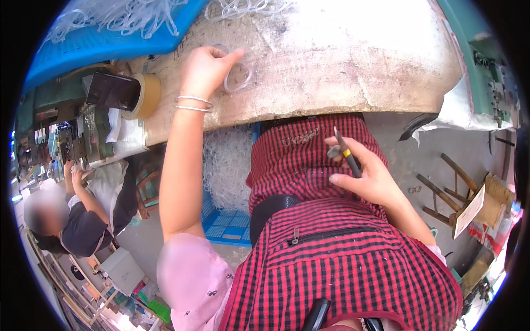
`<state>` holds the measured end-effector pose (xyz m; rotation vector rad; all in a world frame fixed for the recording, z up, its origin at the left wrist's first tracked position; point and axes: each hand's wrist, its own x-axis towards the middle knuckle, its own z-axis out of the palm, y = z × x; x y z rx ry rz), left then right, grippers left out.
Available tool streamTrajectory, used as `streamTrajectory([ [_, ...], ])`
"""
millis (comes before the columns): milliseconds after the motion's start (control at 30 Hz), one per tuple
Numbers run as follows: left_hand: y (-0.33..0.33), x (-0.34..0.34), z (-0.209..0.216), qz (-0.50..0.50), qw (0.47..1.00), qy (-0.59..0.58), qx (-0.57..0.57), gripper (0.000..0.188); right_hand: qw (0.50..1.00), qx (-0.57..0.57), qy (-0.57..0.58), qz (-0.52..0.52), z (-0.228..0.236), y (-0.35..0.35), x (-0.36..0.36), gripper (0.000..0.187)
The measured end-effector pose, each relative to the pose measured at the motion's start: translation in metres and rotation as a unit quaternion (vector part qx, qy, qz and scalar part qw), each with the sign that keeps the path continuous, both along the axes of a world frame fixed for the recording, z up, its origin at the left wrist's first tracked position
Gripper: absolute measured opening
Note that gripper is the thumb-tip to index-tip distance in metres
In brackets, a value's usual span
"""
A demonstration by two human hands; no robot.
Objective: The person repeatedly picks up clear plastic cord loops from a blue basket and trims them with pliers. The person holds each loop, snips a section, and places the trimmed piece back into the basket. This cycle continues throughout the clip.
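Note:
Over the table, my left hand (207, 69) is closed, thumb and fingers together at a clear plastic ring (247, 84). Part of the ring is hidden behind the fingers. Above my lap, my right hand (367, 174) grips a slim knife-like tool (348, 154) with a pointed tip, a dark handle and a yellow band. A small grey rounded piece (333, 151) shows at the fingertips of that hand; whether it is worn or held I cannot tell.
The worn table (342, 71) spans the front. A blue basket (105, 55) of clear rings (135, 16) stands far left; a blue crate (226, 226) of clear strips sits below. A phone (113, 91) leans on a tape roll (146, 96). Another person (83, 226) works at left; a stool (469, 198) is right.

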<state>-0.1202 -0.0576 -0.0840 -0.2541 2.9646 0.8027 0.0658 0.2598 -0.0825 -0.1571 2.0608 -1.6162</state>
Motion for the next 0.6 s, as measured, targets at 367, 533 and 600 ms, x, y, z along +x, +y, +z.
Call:
streamTrajectory([
  [367,0.022,0.074,0.047,-0.062,0.949,0.085,0.296,0.015,0.975,0.054,0.213,-0.01,0.008,-0.034,-0.018,0.047],
  [533,0.057,0.103,0.005,-0.016,0.622,0.074,0.78,0.014,0.978,-0.169,0.002,-0.119,0.018,-0.06,-0.02,0.041],
  [600,0.082,0.104,0.003,-0.014,0.546,0.069,0.835,0.018,0.983,-0.094,0.092,-0.126,0.02,-0.074,-0.029,0.029],
])
